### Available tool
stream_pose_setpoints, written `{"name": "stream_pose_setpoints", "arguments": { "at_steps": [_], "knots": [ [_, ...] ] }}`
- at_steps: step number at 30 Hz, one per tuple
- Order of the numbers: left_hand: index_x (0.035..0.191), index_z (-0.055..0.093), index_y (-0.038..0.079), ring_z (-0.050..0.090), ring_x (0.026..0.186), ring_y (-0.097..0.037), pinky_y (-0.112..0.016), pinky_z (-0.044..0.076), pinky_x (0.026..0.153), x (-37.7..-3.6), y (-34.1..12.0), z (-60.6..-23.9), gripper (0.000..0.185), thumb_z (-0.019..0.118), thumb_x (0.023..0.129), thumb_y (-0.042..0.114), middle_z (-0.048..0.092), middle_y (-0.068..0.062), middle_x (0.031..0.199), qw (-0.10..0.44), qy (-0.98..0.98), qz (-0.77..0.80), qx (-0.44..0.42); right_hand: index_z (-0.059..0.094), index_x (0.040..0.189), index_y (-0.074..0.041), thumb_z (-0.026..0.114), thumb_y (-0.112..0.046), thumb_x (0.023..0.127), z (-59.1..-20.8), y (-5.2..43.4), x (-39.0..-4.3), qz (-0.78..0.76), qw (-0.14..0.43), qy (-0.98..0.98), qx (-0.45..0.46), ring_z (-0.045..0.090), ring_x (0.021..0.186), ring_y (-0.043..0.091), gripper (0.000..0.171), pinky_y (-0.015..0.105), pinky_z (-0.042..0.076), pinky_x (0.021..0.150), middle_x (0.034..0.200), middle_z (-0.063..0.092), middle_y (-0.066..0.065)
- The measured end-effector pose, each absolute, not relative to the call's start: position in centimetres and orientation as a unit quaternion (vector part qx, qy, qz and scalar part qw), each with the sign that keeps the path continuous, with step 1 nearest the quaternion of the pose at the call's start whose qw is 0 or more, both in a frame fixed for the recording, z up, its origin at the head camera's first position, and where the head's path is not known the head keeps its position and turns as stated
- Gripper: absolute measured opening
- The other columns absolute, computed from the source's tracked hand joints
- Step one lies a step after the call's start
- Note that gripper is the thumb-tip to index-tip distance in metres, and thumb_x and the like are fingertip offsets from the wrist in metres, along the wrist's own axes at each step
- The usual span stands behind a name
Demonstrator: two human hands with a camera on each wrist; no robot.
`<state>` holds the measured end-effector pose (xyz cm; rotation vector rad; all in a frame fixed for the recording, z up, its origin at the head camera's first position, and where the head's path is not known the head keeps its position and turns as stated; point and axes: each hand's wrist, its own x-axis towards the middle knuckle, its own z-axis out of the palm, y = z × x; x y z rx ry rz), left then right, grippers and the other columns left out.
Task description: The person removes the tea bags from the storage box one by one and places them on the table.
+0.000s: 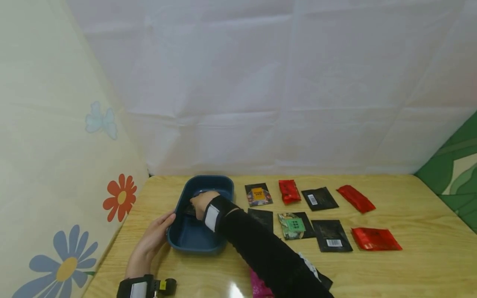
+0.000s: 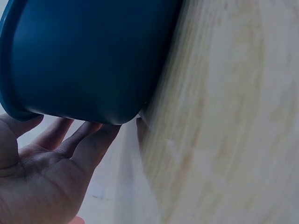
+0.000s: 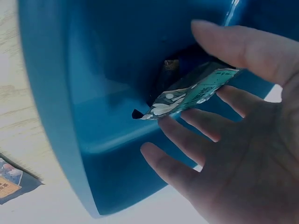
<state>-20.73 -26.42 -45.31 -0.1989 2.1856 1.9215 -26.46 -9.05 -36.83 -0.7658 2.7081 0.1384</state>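
Note:
A dark blue plastic bin (image 1: 197, 247) stands on the left of the table. My left hand (image 1: 153, 238) touches its outer left side, and the left wrist view shows fairly straight fingers (image 2: 96, 142) against the wall. Inside the bin is my right hand (image 1: 204, 202), with thumb and fingers (image 3: 170, 165) spread apart in the right wrist view. A dark sachet with a green label (image 3: 198, 93) leans tilted against those fingers, the thumb apart from it. Another dark packet (image 3: 170, 70) shows partly behind it, in shadow.
Right of the bin lie black sachets, one with an orange label (image 1: 258, 194) and one with a green label (image 1: 296, 225), plus several red packets (image 1: 355, 198). A pink packet (image 1: 259, 284) is partly under the right sleeve. A white cloth wall (image 1: 283, 124) rises behind.

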Motion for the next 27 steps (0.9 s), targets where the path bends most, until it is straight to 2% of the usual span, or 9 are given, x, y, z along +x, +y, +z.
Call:
{"name": "stream_pose_setpoints", "arguments": {
  "at_steps": [3, 6, 10, 17, 22, 27],
  "knots": [
    [0.150, 0.035, -0.006, 0.038, 0.137, -0.039, -0.055, 0.034, 0.110, -20.7, -26.5, -45.2, 0.058, 0.045, 0.106, 0.032, 0.033, -0.027, 0.154, 0.113, 0.745, 0.654, -0.072, 0.057, 0.140, -0.022, 0.064, -0.025, 0.092, -36.8, -9.2, -26.8, 0.030, 0.171, 0.953, -0.249, 0.057, 0.117, 0.011, 0.049, 0.026, 0.045, 0.098, 0.133, 0.063, -0.003],
    [0.150, 0.035, -0.005, 0.037, 0.138, -0.039, -0.055, 0.033, 0.111, -20.7, -26.6, -45.2, 0.057, 0.045, 0.106, 0.031, 0.033, -0.026, 0.154, 0.115, 0.744, 0.654, -0.074, 0.066, 0.128, -0.016, 0.063, -0.025, 0.093, -36.9, -9.7, -27.3, 0.024, 0.174, 0.959, -0.224, 0.061, 0.110, 0.016, 0.036, 0.034, 0.048, 0.096, 0.125, 0.067, 0.000],
    [0.149, 0.035, -0.006, 0.038, 0.137, -0.038, -0.054, 0.034, 0.110, -20.7, -26.6, -45.2, 0.059, 0.045, 0.106, 0.034, 0.034, -0.027, 0.153, 0.114, 0.745, 0.653, -0.073, 0.071, 0.119, -0.010, 0.059, -0.021, 0.097, -37.2, -10.2, -27.9, 0.045, 0.171, 0.962, -0.206, 0.063, 0.110, 0.022, 0.027, 0.045, 0.048, 0.097, 0.123, 0.068, 0.005],
    [0.149, 0.037, -0.006, 0.049, 0.126, -0.028, -0.046, 0.044, 0.104, -20.6, -26.7, -45.2, 0.056, 0.046, 0.107, 0.030, 0.038, -0.026, 0.151, 0.104, 0.748, 0.652, -0.075, 0.072, 0.110, -0.011, 0.057, -0.017, 0.098, -37.1, -9.7, -28.2, 0.069, 0.154, 0.961, -0.221, 0.064, 0.098, 0.017, 0.020, 0.041, 0.052, 0.083, 0.115, 0.070, 0.004],
    [0.148, 0.037, -0.006, 0.053, 0.121, -0.023, -0.042, 0.048, 0.100, -20.6, -26.6, -45.3, 0.056, 0.045, 0.107, 0.031, 0.039, -0.027, 0.150, 0.104, 0.748, 0.652, -0.071, 0.070, 0.113, -0.011, 0.054, -0.016, 0.100, -36.7, -8.7, -27.9, 0.076, 0.144, 0.956, -0.244, 0.065, 0.096, 0.019, 0.021, 0.042, 0.053, 0.083, 0.114, 0.070, 0.006],
    [0.149, 0.036, -0.006, 0.049, 0.126, -0.028, -0.047, 0.045, 0.103, -20.6, -26.5, -45.3, 0.055, 0.043, 0.107, 0.029, 0.037, -0.028, 0.151, 0.109, 0.750, 0.648, -0.067, 0.069, 0.094, -0.012, 0.057, -0.011, 0.097, -36.1, -7.5, -27.1, 0.084, 0.130, 0.949, -0.273, 0.063, 0.086, 0.018, 0.012, 0.041, 0.055, 0.077, 0.105, 0.071, 0.006]
  ]
}}
